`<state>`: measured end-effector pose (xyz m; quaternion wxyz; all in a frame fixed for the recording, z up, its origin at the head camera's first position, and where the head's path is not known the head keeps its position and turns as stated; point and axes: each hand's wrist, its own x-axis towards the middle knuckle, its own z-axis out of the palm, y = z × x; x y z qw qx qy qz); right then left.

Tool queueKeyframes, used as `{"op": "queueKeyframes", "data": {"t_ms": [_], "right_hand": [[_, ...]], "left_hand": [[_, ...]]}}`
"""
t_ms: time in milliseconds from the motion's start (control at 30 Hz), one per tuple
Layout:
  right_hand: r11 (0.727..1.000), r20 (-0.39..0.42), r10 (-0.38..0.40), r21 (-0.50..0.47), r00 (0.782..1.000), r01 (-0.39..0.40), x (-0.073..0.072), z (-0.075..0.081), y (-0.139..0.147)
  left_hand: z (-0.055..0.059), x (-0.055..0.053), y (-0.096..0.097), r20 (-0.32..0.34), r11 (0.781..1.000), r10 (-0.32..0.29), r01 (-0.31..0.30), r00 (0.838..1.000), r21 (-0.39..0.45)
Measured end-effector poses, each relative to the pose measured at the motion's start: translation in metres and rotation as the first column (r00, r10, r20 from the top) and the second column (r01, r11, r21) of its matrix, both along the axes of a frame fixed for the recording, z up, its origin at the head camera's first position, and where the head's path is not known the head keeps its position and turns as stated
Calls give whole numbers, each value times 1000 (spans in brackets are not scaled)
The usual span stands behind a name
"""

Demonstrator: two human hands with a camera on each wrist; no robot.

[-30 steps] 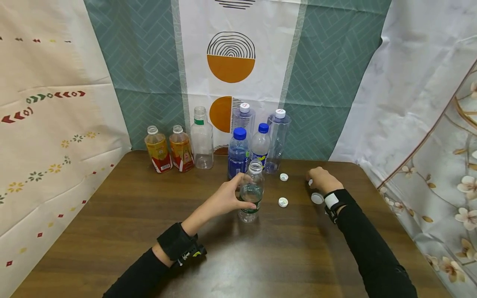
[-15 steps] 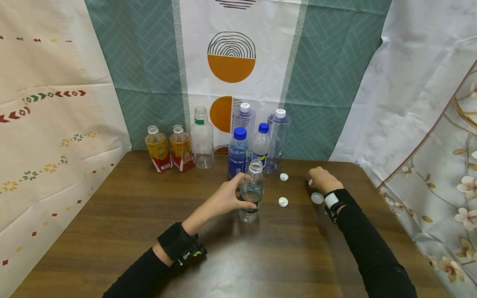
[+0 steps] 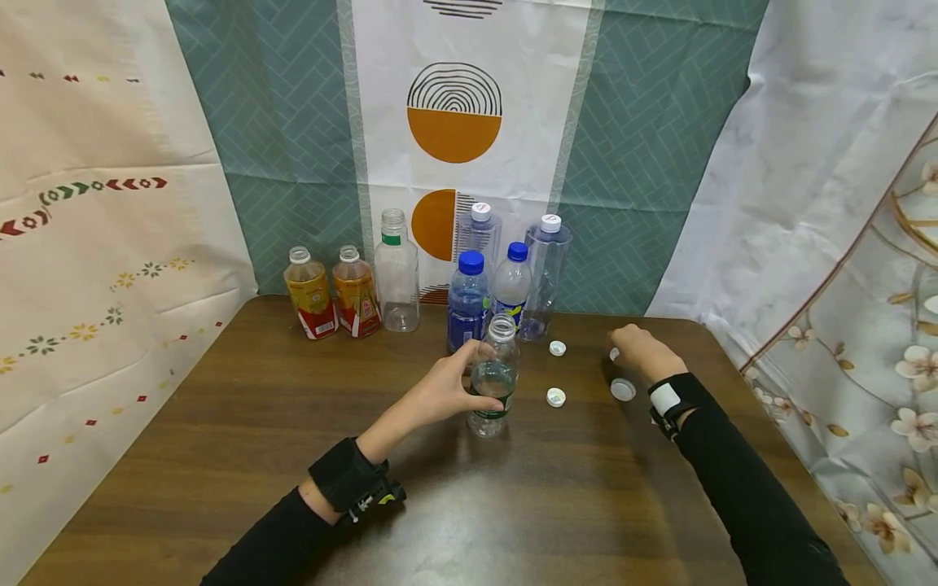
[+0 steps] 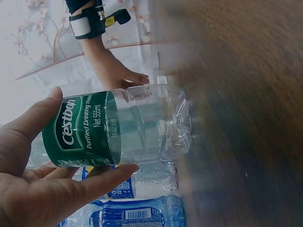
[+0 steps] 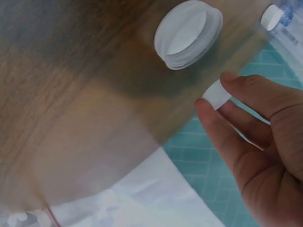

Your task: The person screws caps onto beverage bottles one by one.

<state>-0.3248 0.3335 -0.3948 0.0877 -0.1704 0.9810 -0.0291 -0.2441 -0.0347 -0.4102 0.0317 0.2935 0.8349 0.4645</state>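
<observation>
My left hand (image 3: 440,392) grips a clear plastic water bottle (image 3: 494,381), thumb on one side and fingers round the other. It stands upright on the table, its neck uncapped. In the left wrist view its green label (image 4: 80,130) reads "C'estbon". At the right, my right hand (image 3: 643,352) pinches a small white bottle cap (image 5: 218,94) between thumb and fingertip, close over the table. Near that hand lies a wider whitish lid (image 3: 623,390). Two more small white caps, a nearer one (image 3: 556,397) and a farther one (image 3: 558,348), lie between the hands.
Behind the left hand stand a blue-capped bottle of blue drink (image 3: 468,305), another blue-capped bottle (image 3: 512,285) and two tall white-capped bottles. Farther left are a clear uncapped bottle (image 3: 396,281) and two yellow-red uncapped bottles (image 3: 311,297). Patterned cloths hang behind the table (image 3: 220,456).
My right hand has shifted slightly right, taking the small white cap with it and uncovering more of the wider lid. The left hand and its bottle stay put.
</observation>
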Motion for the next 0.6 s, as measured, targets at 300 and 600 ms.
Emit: {"op": "queueKeyframes", "data": {"t_ms": [300, 600], "right_hand": [[994, -174, 100, -13, 980, -104, 20, 11, -17], [971, -393, 186, -68, 901, -230, 54, 24, -50]], "left_hand": [[0, 0, 0, -1, 1000, -1, 1, 1000, 2], [1, 0, 0, 2, 1000, -4, 4, 1000, 2]]}}
